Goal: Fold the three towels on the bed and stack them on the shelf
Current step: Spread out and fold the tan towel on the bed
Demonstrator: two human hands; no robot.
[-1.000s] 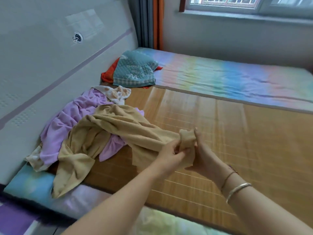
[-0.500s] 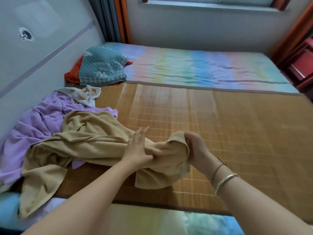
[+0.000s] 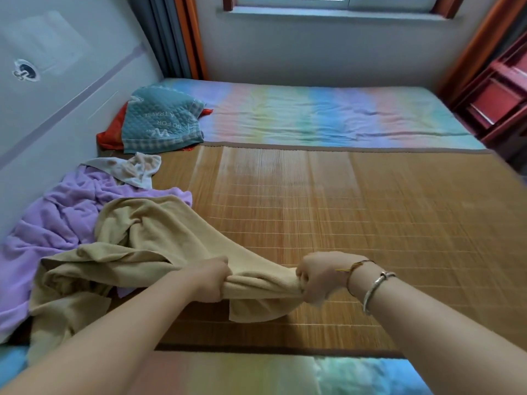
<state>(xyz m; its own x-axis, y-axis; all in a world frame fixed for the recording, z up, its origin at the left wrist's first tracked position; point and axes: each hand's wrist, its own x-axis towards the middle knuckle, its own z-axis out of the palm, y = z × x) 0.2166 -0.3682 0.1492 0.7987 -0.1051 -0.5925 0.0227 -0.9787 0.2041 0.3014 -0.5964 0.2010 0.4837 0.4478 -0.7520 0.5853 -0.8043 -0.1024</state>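
Bedding consists of a bamboo mat (image 3: 342, 223) over a rainbow sheet (image 3: 313, 118), with red shelving (image 3: 496, 101) at far right. Both grips are closed on one edge of the tan towel (image 3: 148, 240), left hand (image 3: 209, 280) and right hand (image 3: 319, 276) apart, span running left-right. Its bulk trails left onto the purple towel (image 3: 57, 218); the cream towel (image 3: 134, 169) lies beyond.

1. Soft daylight enters from the window (image 3: 336, 2) at the top.
2. A pale sheen lies on the woven bamboo mat (image 3: 256, 172).
3. Wide-angle bending warps the edges; the right side is slightly blurred.
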